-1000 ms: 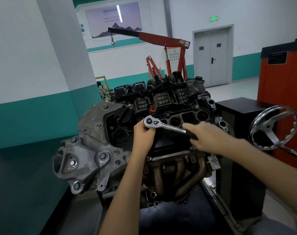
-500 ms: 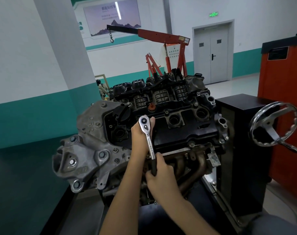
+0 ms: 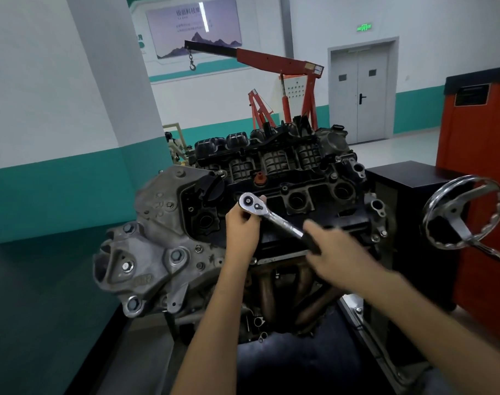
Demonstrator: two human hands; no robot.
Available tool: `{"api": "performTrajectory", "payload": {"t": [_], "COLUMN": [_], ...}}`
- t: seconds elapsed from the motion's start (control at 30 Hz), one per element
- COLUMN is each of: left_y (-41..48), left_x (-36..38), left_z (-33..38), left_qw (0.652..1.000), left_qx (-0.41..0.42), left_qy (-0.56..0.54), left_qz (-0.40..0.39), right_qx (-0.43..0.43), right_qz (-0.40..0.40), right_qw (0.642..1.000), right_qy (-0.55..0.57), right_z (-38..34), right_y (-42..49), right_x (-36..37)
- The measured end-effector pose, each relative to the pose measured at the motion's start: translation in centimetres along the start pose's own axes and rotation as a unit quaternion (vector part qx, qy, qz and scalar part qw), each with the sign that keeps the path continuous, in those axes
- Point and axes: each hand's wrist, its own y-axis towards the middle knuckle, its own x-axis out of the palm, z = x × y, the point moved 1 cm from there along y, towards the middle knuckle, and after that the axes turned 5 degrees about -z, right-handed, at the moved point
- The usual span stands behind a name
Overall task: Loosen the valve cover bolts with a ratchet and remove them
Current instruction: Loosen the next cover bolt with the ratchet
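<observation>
L hand (image 3: 242,225) grips ratchet (image 3: 273,217) head, R hand (image 3: 338,253) grips handle. Keep head square on hidden bolt; short even strokes, no side-load.

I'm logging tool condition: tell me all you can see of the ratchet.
The ratchet is polished metal with a rounded head, small switch lever, slim shank and dark grip. Its head sits over the black valve cover, handle slanting down to the right. The left hand holds the head; the blurred right hand grips the handle.
</observation>
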Motion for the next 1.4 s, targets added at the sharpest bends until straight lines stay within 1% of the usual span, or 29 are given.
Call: {"api": "performTrajectory", "payload": {"t": [0.07,0.1,0.17,0.23,0.3,0.4,0.47,0.53,0.6,0.63,0.67,0.7,0.73,0.77,0.83,0.9,1.0,1.03,1.13,1.2,1.23,1.3,1.33,1.37,1.4], "left_y": [0.0,0.0,0.0,0.0,0.1,0.8,1.5,1.6,1.2,0.9,0.7,0.7,0.7,0.7,0.9,1.2,1.4,1.4,1.2,1.3,1.4,1.3,1.2,1.0,0.9], "left_x": [0.6,0.7,0.6,-0.2,-1.1,-1.4,-1.0,-0.6,-0.2,0.0,0.1,0.3,0.4,0.6,0.9,1.1,0.9,0.8,0.4,0.2,0.0,-0.3,-0.5,-0.5,-0.6], "left_z": [0.1,0.1,-0.1,-0.1,0.2,1.1,1.6,1.4,1.2,1.0,0.9,0.7,0.7,0.7,0.9,1.1,1.1,1.0,0.6,0.7,0.7,0.6,0.6,0.6,0.5], "left_qw": [1.0,0.999,0.999,1.0,0.999,0.993,0.988,0.991,0.996,0.997,0.998,0.998,0.998,0.998,0.998,0.999,0.999,0.999,0.999,0.998,0.997,0.998,0.998,0.998,0.998], "left_qx": [-0.014,-0.017,-0.015,-0.009,0.015,0.065,0.063,0.044,0.032,0.033,0.036,0.037,0.036,0.037,0.046,0.045,0.038,0.033,0.027,0.033,0.035,0.03,0.027,0.027,0.029], "left_qy": [-0.016,-0.023,-0.02,-0.004,0.024,0.05,0.063,0.043,0.0,-0.013,-0.023,-0.03,-0.031,-0.03,-0.025,0.003,0.024,0.018,0.001,0.008,0.008,-0.01,-0.019,-0.023,-0.023], "left_qz": [0.023,0.033,0.038,0.015,-0.016,-0.08,-0.122,-0.117,-0.087,-0.071,-0.056,-0.044,-0.037,-0.032,-0.017,0.006,0.011,0.002,-0.04,-0.056,-0.061,-0.061,-0.058,-0.054,-0.05], "right_qx": [0.049,0.061,0.071,0.067,0.047,-0.011,-0.045,-0.07,-0.084,-0.081,-0.072,-0.058,-0.035,-0.008,0.046,0.087,0.092,0.087,0.042,-0.003,-0.028,-0.077,-0.095,-0.099,-0.09], "right_qz": [0.009,0.023,0.043,0.036,0.013,-0.057,-0.085,-0.097,-0.074,-0.054,-0.034,-0.017,-0.003,0.007,0.025,0.048,0.037,0.029,-0.023,-0.043,-0.047,-0.044,-0.037,-0.028,-0.013], "right_qw": [0.985,0.974,0.954,0.948,0.961,0.985,0.991,0.993,0.989,0.99,0.993,0.997,0.999,0.995,0.969,0.95,0.936,0.942,0.977,0.995,0.998,0.983,0.974,0.971,0.975], "right_qy": [0.162,0.216,0.288,0.31,0.272,0.163,0.088,-0.007,-0.095,-0.106,-0.09,-0.048,0.019,0.103,0.242,0.297,0.339,0.324,0.208,0.091,0.007,-0.158,-0.202,-0.215,-0.203], "right_z": [-3.0,-4.7,-7.4,-7.8,-5.8,-1.9,0.4,2.0,2.7,2.7,2.6,2.2,1.4,0.2,-2.8,-5.5,-7.4,-6.7,-2.7,0.1,1.1,1.8,1.7,1.5,1.4], "right_y": [-2.0,-2.3,-2.2,-2.0,-1.6,-0.6,1.1,3.2,4.3,4.2,3.6,2.5,1.1,-0.3,-2.0,-2.1,-1.9,-1.8,-1.4,0.1,1.3,3.6,4.3,4.5,4.1], "right_x": [4.0,5.8,8.3,8.5,6.8,2.5,-1.0,-3.7,-4.9,-4.7,-3.8,-2.3,-0.4,1.5,5.2,8.1,9.3,8.7,4.5,0.2,-1.9,-4.9,-5.5,-5.5,-4.8]}}
